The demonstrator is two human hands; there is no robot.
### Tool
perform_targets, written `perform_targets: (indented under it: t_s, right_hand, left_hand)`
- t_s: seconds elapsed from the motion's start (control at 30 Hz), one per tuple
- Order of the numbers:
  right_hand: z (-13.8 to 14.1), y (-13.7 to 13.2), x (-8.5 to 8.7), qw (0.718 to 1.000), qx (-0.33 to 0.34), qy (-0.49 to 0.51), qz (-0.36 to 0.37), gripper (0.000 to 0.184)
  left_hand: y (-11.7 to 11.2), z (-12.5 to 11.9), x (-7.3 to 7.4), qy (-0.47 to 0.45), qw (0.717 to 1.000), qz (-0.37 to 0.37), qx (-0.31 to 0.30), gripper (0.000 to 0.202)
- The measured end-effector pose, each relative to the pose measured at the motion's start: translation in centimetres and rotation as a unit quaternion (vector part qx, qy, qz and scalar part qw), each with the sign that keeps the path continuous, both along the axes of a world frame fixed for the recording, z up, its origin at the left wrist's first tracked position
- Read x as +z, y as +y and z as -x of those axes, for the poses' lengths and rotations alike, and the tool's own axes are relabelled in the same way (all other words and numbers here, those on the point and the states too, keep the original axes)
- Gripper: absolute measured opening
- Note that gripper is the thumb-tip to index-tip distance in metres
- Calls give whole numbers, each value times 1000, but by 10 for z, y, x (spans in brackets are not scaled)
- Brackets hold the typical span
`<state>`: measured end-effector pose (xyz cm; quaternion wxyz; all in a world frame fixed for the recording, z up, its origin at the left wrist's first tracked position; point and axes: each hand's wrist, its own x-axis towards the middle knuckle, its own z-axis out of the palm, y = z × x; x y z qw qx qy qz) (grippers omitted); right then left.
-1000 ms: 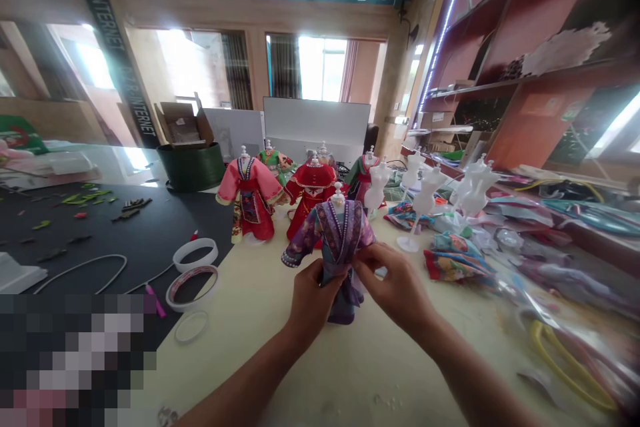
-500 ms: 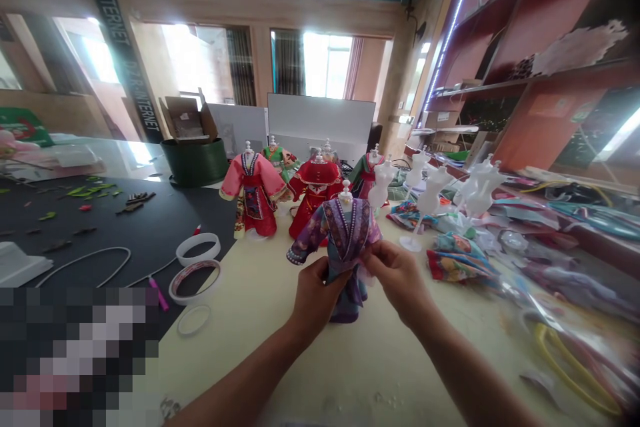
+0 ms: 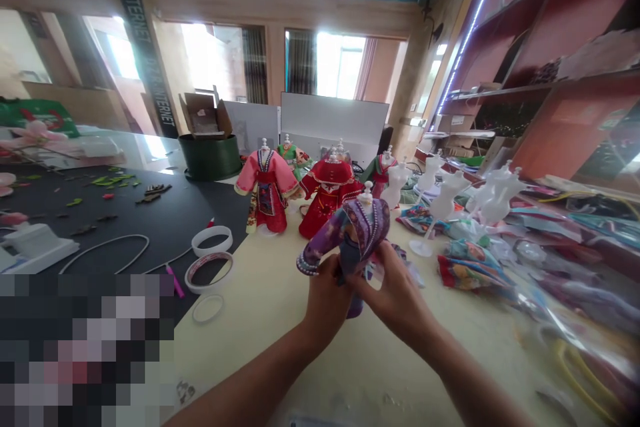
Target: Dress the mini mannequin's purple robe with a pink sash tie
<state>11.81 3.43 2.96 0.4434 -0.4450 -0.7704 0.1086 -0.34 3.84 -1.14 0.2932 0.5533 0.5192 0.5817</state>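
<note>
Landmark: red dress [image 3: 327, 197], upright on tabletop [image 3: 260, 373].
Purple dress: in front of red dress, slightly to its R, nearer wearer; on a stand, appears tilted.
L hand [image 3: 327, 293]: closed at dress waist, pinching cloth; fingertips partly hidden.
R hand [image 3: 393, 287]: thumb at waist front, other fingers round the side, gripping cloth; exact hold n/c (hidden).
Sleeve [image 3: 320, 250]: beaded cuff, hangs out over L wrist, in front of red dress.
Nearby: pink dress [image 3: 267, 190] L of red dress; bare forms [image 3: 450, 197] to its R; tape rolls [image 3: 213, 240] L & nearer.
Risk, tipping: uneven pull at waist could topple stand, prob. into red dress.
Risk, beads: cuff could snag on wrist; trim may loosen.
</note>
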Motion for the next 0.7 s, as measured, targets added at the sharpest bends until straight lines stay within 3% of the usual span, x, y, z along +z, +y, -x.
perform_targets:
  t_s: [0.2, 0.33, 0.47, 0.6, 0.7]
  right_hand:
    - [1, 4, -6, 1000, 0, 7, -10, 27]
    - [-3, 7, -6, 997, 29, 60, 30, 26]
    - [-6, 10, -9, 984, 104, 125, 73, 32]
    - [-4, 15, -20, 979, 119, 137, 88, 40]
    - [-2, 17, -28, 977, 112, 162, 85, 36]
  left_hand:
    - [-1, 0, -5, 29, 1000, -8, -1, 10]
    - [-7, 2, 0, 41, 997, -42, -58, 11]
    - [-12, 4, 2, 28, 986, -108, -127, 33]
    - [-10, 6, -3, 38, 988, -117, -97, 44]
    - [-8, 9, -4, 12, 991, -96, -89, 34]
